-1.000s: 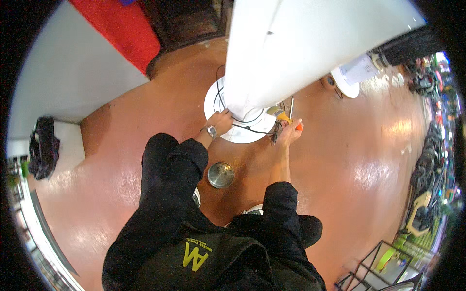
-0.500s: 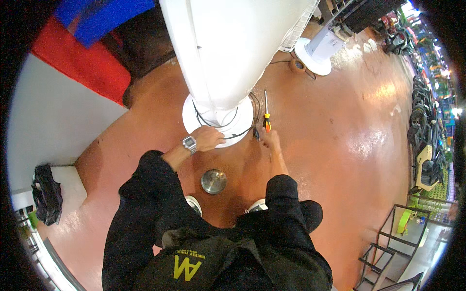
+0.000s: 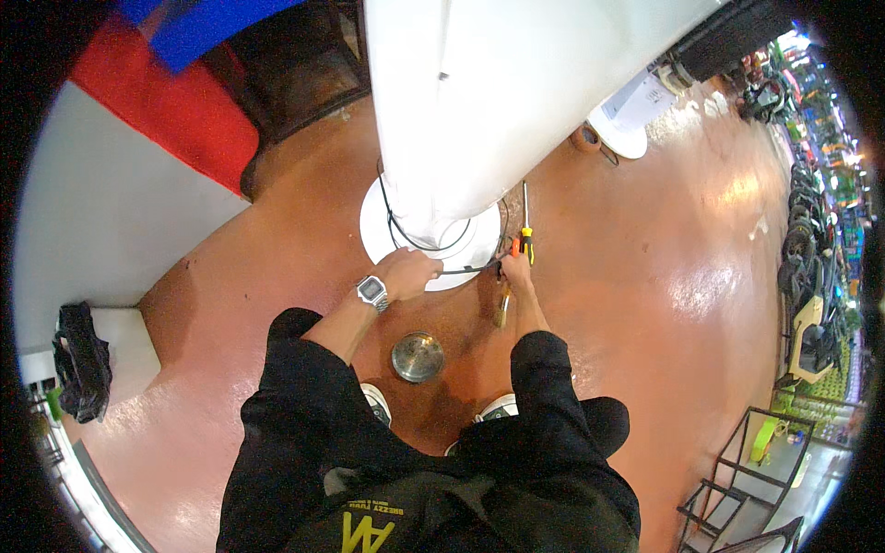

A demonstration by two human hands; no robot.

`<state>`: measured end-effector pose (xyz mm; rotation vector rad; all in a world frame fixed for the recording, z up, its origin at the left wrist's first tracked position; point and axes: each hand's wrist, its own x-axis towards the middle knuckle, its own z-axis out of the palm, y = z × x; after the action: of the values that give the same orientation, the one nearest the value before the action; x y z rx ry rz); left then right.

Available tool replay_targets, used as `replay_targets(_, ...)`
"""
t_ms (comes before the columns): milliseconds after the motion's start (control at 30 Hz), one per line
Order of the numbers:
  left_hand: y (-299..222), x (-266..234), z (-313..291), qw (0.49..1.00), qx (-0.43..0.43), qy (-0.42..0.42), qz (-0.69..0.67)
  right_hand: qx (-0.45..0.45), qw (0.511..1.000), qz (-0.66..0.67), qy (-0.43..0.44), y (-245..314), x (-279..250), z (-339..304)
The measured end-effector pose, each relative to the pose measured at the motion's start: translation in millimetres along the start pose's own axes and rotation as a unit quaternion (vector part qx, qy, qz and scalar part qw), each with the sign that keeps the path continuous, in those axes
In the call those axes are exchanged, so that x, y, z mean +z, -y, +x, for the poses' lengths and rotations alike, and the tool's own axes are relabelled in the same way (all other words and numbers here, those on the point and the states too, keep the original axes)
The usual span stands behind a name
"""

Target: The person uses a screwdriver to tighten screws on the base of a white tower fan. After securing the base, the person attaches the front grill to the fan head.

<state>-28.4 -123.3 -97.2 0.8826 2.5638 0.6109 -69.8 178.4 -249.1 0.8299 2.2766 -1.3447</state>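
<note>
A black cable [image 3: 468, 270] runs in front of the round white base [image 3: 376, 230] of a tall white appliance [image 3: 516, 83]. My left hand [image 3: 410, 274], with a silver watch at its wrist, closes on the cable near the base's front edge. The cable leads across to my right hand [image 3: 518, 267], whose fingers are closed around it. A small brush [image 3: 501, 318] sticks out below that hand, bristles down, its handle partly hidden by the fingers. Just beyond lies a screwdriver [image 3: 526, 221] with a yellow-and-black handle, shaft pointing away. Between my feet sits a round metal dish [image 3: 418, 358].
Farther right stand another white base [image 3: 627, 138] and a brown round object [image 3: 585, 138]. A grey block with red cloth [image 3: 175, 120] is on the left, near a black bag [image 3: 81, 364]. A black metal frame [image 3: 751, 461] stands at lower right.
The view has shifted, so the scene sits farther right and lower. The brush now shows below my right hand. The cable is drawn straighter between my hands.
</note>
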Motion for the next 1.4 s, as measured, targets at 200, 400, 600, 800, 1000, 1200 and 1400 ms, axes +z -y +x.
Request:
replay_targets(200,-2,-14,-6,0.989,-0.140,0.048,0.000,-0.006,0.883,0.402,0.241,18,18,-74)
replay_targets(400,26,-6,-2,0.955,-0.296,0.020,-0.004,-0.091,0.933,0.347,0.037,72,45,-29)
replay_targets(600,90,9,8,0.895,-0.400,-0.074,-0.180,-0.295,0.944,0.145,0.031,81,25,5)
replay_targets(800,170,36,26,0.776,-0.498,-0.192,-0.337,-0.103,0.966,0.217,0.095,71,16,-78)
replay_targets(1000,171,29,79,0.842,-0.446,-0.180,-0.243,-0.068,0.976,0.185,0.089,56,-5,-59)
replay_targets(1200,189,14,59,0.884,-0.405,-0.075,-0.224,-0.092,0.962,0.247,0.077,91,16,-93)
replay_targets(1400,194,24,43,0.878,-0.414,-0.095,-0.219,-0.125,0.957,0.243,0.098,96,27,-86)
